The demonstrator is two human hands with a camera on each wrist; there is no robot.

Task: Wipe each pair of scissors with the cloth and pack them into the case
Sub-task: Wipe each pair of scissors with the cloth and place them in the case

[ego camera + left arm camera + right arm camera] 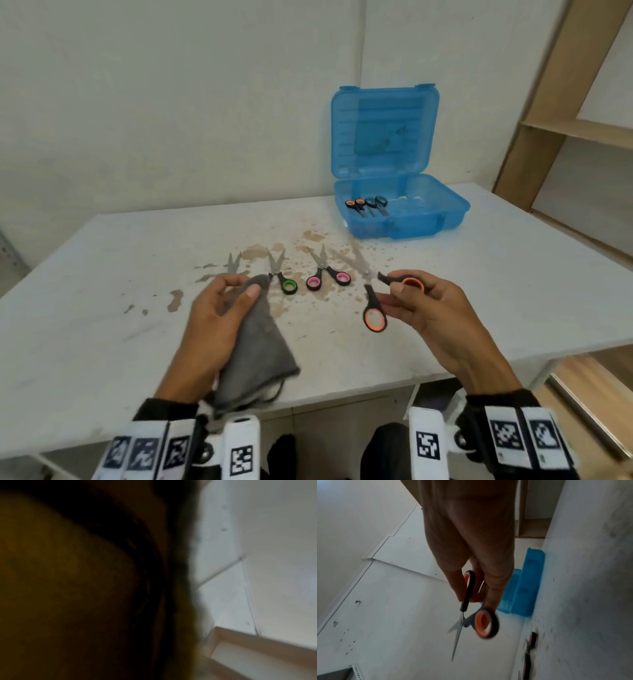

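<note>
Two hands work above a stained white table (pixel 102 274) in the head view. The left hand (pixel 219 318) grips a grey cloth (pixel 255 349), thumb and fingers curled round its upper end; the rest of the cloth hangs toward the near table edge. The right hand (pixel 431 308) holds the orange-handled scissors (pixel 375 308) off the table, fingers clamped on one handle loop while the other loop hangs free; the blades are parted and motion-blurred. Three more pairs lie on the table between the hands and the case: one partly hidden behind the left hand (pixel 234 263), the green-handled scissors (pixel 282 274) and the pink-handled scissors (pixel 327 274). The blue case (pixel 404 219) stands open at the far right of the table, lid upright, with two pairs of scissors (pixel 366 205) lying side by side inside.

Left wrist view: mostly dark and blurred; the state of the fingers cannot be told from it. A wooden shelf (pixel 257 649) shows at lower right.

Right wrist view: the right hand's fingers (pixel 494 591) close on the upper loop of the orange-handled scissors (pixel 486 623), blades apart, pointing away. The blue case (pixel 527 588) sits beyond the hand.
</note>
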